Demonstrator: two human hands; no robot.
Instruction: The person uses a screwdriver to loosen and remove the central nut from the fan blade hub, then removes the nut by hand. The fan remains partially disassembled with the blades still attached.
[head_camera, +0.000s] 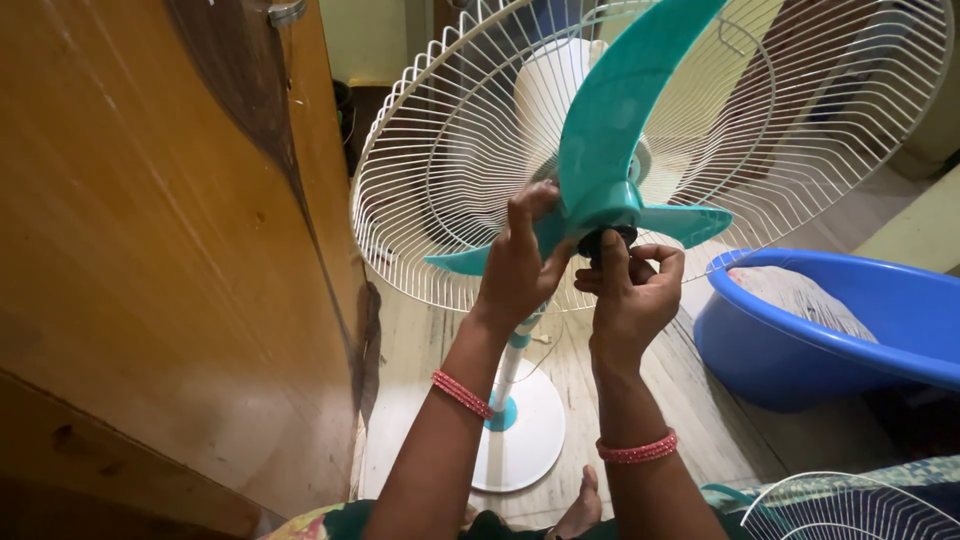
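Note:
A pedestal fan stands before me with its white wire rear guard (420, 150) in place and its front guard off. My left hand (517, 262) grips the hub of the teal three-bladed fan blade (615, 110) from the left. The fingertips of my right hand (628, 285) pinch the small black cap (607, 237) at the hub's centre. Both wrists wear red bangles. The fan's white pole and round white base (530, 430) stand on the floor between my arms.
A wooden door or cabinet panel (150, 250) fills the left side. A blue plastic tub (850, 320) with cloth inside sits at the right. The detached white wire front guard (850, 505) lies at the bottom right. My foot shows near the base.

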